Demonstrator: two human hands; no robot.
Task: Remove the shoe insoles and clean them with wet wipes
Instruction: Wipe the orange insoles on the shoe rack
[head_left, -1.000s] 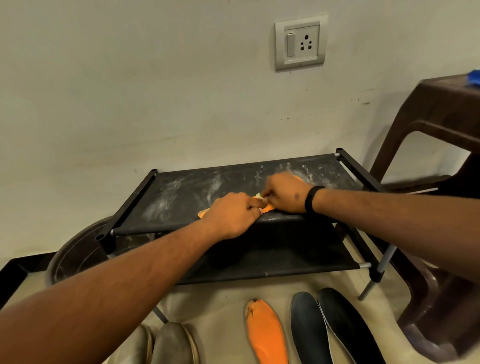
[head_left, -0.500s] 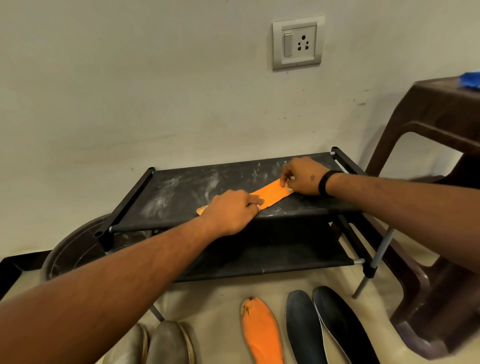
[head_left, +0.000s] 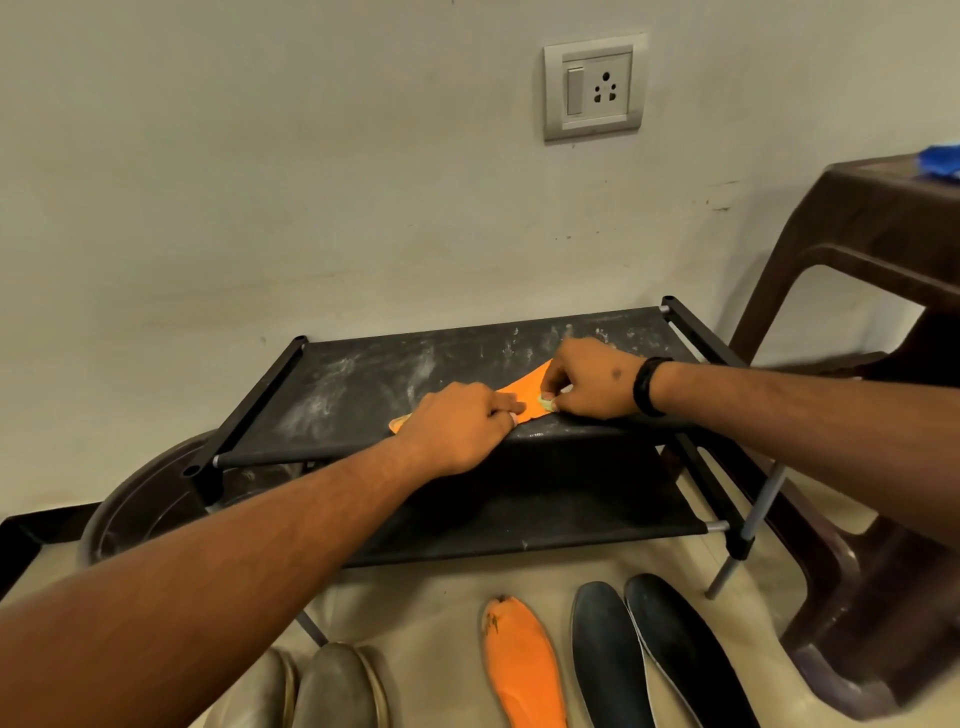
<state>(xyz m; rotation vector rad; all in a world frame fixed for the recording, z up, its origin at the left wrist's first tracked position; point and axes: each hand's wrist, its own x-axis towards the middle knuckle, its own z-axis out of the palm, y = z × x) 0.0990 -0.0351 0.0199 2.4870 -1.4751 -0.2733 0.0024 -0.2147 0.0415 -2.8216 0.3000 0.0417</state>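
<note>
Your right hand (head_left: 587, 382), its grip pinching the wipe (head_left: 546, 401), has swept back toward your left hand (head_left: 457, 426), whose grip pins the orange insole (head_left: 524, 392); wiping continues.

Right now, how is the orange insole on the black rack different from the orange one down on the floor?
The insole on the rack lies on the top shelf; the floor insole lies beside two dark insoles.
The rack insole is pinned by the left hand and rubbed with a wipe by the right hand; the floor insole is untouched.
The rack insole is mostly hidden; the floor insole shows almost whole.
Both are orange.
</note>
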